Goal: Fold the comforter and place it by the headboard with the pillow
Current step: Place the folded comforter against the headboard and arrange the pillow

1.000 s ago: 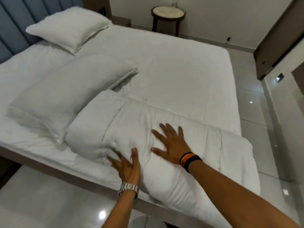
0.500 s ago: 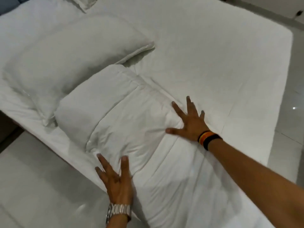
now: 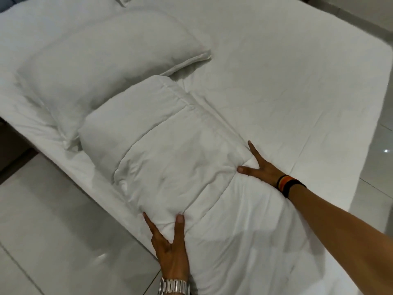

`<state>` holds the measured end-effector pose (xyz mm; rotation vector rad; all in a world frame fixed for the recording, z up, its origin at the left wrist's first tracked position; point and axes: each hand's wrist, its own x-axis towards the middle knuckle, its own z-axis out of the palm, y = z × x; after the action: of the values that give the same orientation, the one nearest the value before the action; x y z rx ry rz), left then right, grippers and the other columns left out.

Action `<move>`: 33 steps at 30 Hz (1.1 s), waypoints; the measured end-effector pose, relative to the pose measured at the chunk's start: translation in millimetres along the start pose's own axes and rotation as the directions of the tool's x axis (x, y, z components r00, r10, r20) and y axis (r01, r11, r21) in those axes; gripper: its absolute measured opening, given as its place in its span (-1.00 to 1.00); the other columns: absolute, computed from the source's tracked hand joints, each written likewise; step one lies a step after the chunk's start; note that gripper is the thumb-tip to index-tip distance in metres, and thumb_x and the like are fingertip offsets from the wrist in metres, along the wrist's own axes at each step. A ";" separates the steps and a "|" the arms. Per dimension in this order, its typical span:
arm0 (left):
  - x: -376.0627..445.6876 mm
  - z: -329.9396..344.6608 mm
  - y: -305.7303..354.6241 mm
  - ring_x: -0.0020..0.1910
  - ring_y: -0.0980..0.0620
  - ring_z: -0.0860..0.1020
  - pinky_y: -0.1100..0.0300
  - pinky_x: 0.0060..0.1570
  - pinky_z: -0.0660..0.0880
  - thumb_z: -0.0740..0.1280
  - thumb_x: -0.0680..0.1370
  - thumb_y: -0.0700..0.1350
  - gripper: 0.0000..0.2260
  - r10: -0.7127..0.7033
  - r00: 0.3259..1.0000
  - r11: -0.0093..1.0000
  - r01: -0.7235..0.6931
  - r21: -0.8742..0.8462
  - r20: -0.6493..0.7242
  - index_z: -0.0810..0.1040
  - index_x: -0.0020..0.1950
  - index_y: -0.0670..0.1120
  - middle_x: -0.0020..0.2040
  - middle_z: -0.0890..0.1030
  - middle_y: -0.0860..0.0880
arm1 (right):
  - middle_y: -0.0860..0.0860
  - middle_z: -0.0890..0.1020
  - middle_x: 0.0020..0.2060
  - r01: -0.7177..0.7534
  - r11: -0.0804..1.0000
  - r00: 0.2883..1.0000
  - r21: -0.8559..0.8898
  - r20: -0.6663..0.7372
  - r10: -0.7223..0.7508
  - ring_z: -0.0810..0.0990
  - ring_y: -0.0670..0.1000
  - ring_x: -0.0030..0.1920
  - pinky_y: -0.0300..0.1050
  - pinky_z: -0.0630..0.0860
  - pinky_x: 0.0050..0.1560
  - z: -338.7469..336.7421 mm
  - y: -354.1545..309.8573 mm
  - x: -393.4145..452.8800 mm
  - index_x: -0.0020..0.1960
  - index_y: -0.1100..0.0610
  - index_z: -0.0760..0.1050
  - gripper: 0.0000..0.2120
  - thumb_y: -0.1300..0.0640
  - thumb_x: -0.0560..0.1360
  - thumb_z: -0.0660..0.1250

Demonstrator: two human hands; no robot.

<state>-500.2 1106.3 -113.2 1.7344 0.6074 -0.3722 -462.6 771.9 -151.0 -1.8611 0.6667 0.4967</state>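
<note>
The left hand (image 3: 170,248) is seen at the near edge of the folded comforter (image 3: 170,162), its thumb and forefinger spread in a wide V and pressed against the bulging fold, with no cloth pinched between them; a metal watch (image 3: 174,286) is worn on that wrist. The right hand (image 3: 260,170) is laid farther off, on the comforter's far edge, fingers likewise splayed and flattened onto the fabric, and a striped wristband (image 3: 288,185) (black, orange and red) is worn at the wrist. The comforter is thus bracketed between the two hands, its thick folded bulk lying across the near side of the bed (image 3: 287,86), with a flatter layer trailing toward the viewer under the right forearm. One comforter is counted. Just beyond it, touching its far left end, one full pillow (image 3: 102,64) is laid on the white sheet; the corner of a second pillow (image 3: 123,0) is only just caught at the top edge. Pale tiled floor (image 3: 53,231) is seen to the left.
</note>
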 end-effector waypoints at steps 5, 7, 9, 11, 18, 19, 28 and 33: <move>4.8 -10.3 44.2 0.53 0.01 0.31 0.02 0.47 0.29 0.41 0.31 0.37 -0.06 -0.053 0.993 0.992 0.065 -0.108 0.108 -0.02 0.60 0.43 0.60 0.23 0.15 | -0.41 0.15 0.55 0.135 0.987 0.989 0.091 -0.077 -0.128 0.17 -0.23 0.58 -0.19 0.09 0.55 13.0 -41.2 -44.0 0.66 -0.37 -0.07 0.02 -0.31 0.42 0.51; 15.4 -23.1 69.1 0.55 0.03 0.28 0.01 0.52 0.25 0.40 0.32 0.44 -0.06 -0.025 0.986 0.991 0.046 -0.126 0.163 -0.02 0.60 0.42 0.62 0.20 0.16 | -0.50 0.15 0.50 0.186 0.979 0.976 0.086 -0.128 -0.174 0.16 -0.27 0.57 -0.20 0.07 0.57 18.1 -61.6 -64.1 0.66 -0.35 -0.04 -0.06 -0.31 0.46 0.45; 28.5 -38.5 98.3 0.54 0.12 0.26 0.16 0.50 0.22 0.37 0.33 0.52 -0.09 0.064 0.976 0.989 -0.033 -0.148 0.210 0.03 0.59 0.43 0.59 0.19 0.25 | -0.52 0.16 0.49 0.200 0.978 0.961 0.057 -0.203 -0.185 0.18 -0.33 0.55 -0.17 0.06 0.60 19.4 -81.9 -81.7 0.66 -0.34 0.00 -0.17 -0.24 0.53 0.38; 48.8 -60.1 133.1 0.51 0.23 0.26 0.42 0.40 0.21 0.36 0.34 0.51 -0.18 0.172 0.945 0.975 -0.123 -0.184 0.280 0.08 0.53 0.49 0.53 0.21 0.35 | -0.57 0.22 0.47 0.195 0.980 0.935 0.041 -0.308 -0.174 0.21 -0.47 0.47 -0.19 0.12 0.56 25.7 -102.6 -92.3 0.62 -0.42 0.06 -0.23 -0.33 0.54 0.38; 164.8 -123.6 283.5 0.39 0.19 0.35 0.30 0.30 0.26 0.36 0.43 0.44 -0.25 0.401 0.677 0.909 -0.379 -0.174 0.617 0.05 0.53 0.54 0.49 0.35 0.19 | -0.20 0.41 0.49 0.194 0.978 0.748 0.081 -0.657 -0.094 0.41 -0.06 0.42 0.07 0.26 0.50 70.6 -190.2 -77.8 0.58 -0.37 0.25 -0.44 -0.20 0.63 0.33; 180.3 -128.7 306.3 0.42 0.16 0.36 0.28 0.32 0.25 0.36 0.45 0.43 -0.25 0.423 0.635 0.889 -0.429 -0.161 0.646 0.03 0.54 0.53 0.51 0.34 0.19 | -0.14 0.48 0.41 0.205 0.974 0.705 0.091 -0.704 -0.083 0.46 -0.02 0.34 0.11 0.28 0.50 78.4 -198.2 -71.6 0.54 -0.35 0.32 -0.46 -0.30 0.59 0.35; 377.0 -165.8 504.4 0.57 -0.02 0.29 0.31 0.34 0.15 0.26 0.35 0.53 -0.09 0.515 0.459 0.725 -0.683 -0.083 0.724 0.04 0.64 0.33 0.63 0.25 0.06 | -0.08 0.30 0.59 0.481 0.871 0.494 0.099 -0.852 -0.175 0.27 -0.08 0.53 -0.24 0.16 0.42 195.0 -449.8 32.6 0.69 -0.04 0.15 -0.07 -0.36 0.42 0.27; 511.7 -190.6 599.9 0.57 -0.05 0.28 0.20 0.44 0.22 0.26 0.37 0.53 -0.10 0.502 0.492 0.697 -0.717 0.003 0.711 0.06 0.64 0.30 0.62 0.28 -0.01 | -0.07 0.32 0.55 0.535 0.836 0.502 0.120 -0.842 -0.200 0.27 -0.13 0.48 -0.75 0.14 0.10 225.0 -562.6 154.9 0.68 0.06 0.17 -0.17 -0.20 0.56 0.41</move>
<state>249.3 1294.9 133.2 1.8075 -0.6640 -0.5412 14.1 1114.1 65.2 -1.7212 0.8224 -0.8184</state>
